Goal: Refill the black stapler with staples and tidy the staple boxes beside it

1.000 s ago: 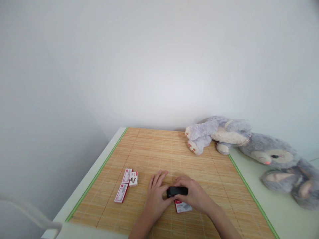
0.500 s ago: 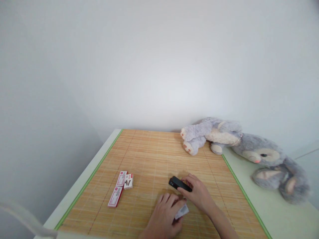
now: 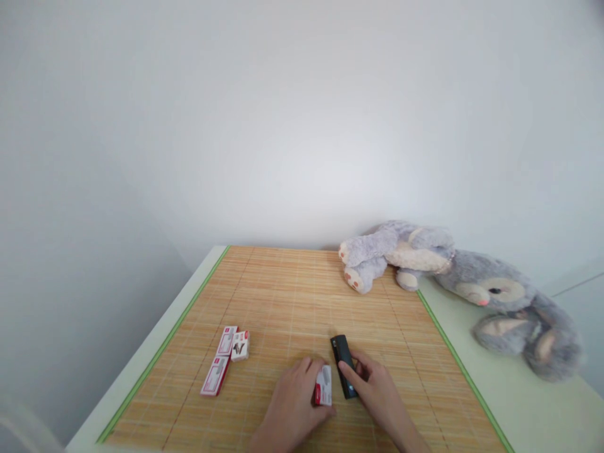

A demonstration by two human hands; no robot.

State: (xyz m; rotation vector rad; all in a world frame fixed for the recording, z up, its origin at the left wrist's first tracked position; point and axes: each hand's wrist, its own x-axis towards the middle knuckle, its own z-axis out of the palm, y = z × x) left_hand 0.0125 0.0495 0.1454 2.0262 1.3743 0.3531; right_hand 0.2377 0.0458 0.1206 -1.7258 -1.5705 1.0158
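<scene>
My left hand (image 3: pixel 296 402) is closed around a small white and red staple box (image 3: pixel 324 385), gripping it near the front of the mat. Just to the right lies a black stapler (image 3: pixel 343 365), its long side pointing away from me. The thumb and fingers of my right hand (image 3: pixel 377 391) pinch the stapler by its sides. A narrow gap of mat separates the stapler from the box.
Farther left, two flat white and pink boxes (image 3: pixel 216 375) lie end to end beside a small white box with a stapler picture (image 3: pixel 240 346). A bamboo mat (image 3: pixel 292 289) covers the table. At the back right lies a grey plush rabbit (image 3: pixel 415 251).
The stapler has turned from slanting sideways to pointing away from me, in my right hand. My left hand has shifted slightly left and turned the staple box more upright.
</scene>
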